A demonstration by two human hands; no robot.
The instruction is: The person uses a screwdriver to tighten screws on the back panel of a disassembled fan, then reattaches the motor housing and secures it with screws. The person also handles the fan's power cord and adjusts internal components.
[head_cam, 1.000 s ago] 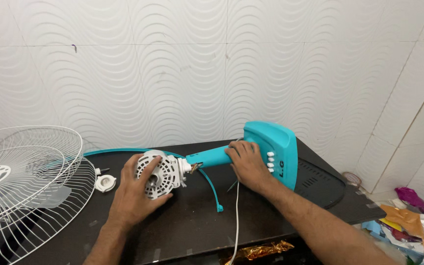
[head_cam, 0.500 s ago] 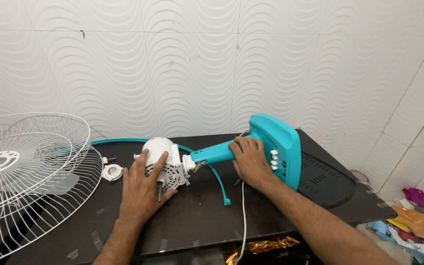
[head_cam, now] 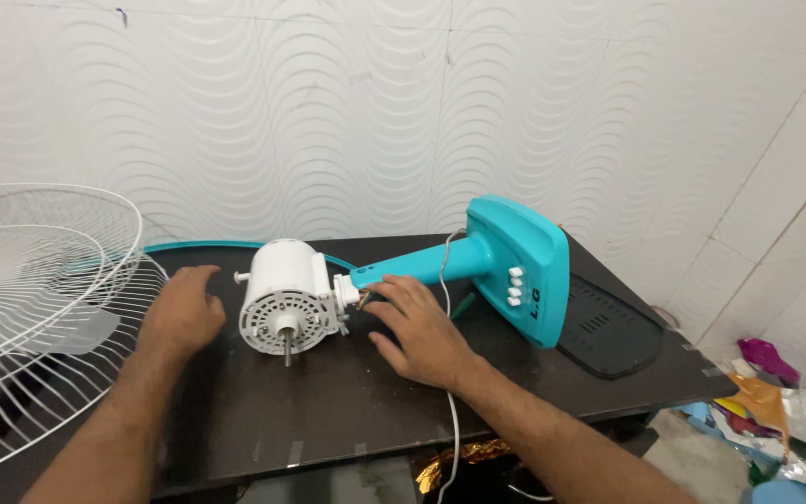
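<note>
We start with the dark table point(head_cam: 328, 425), which carries everything. At its left edge, partly overhanging, lies the white wire fan guard point(head_cam: 39, 308), with a pale fan blade point(head_cam: 67, 331) showing through it. Across the back and toward the right edge lies the teal fan stand point(head_cam: 506, 257), its base tipped up with a row of white buttons facing us, and a black panel point(head_cam: 608, 327) rests flat at the right corner behind it. The stand's neck runs toward the table's middle and joins the white fan motor point(head_cam: 286, 297), which lies on its side with the shaft pointing at the near edge.

Our left hand point(head_cam: 179, 313) rests open and flat on the table just beside the motor's left side, gripping nothing. Our right hand point(head_cam: 417, 331) lies loosely open at the joint between motor and neck, fingertips touching that joint, closed on nothing. A white power cord point(head_cam: 448, 411) passes under this hand and drops over the near edge.

We judge the joint is best worked with the left hand steadying the motor housing, keeping the cord free of the fingers.
</note>
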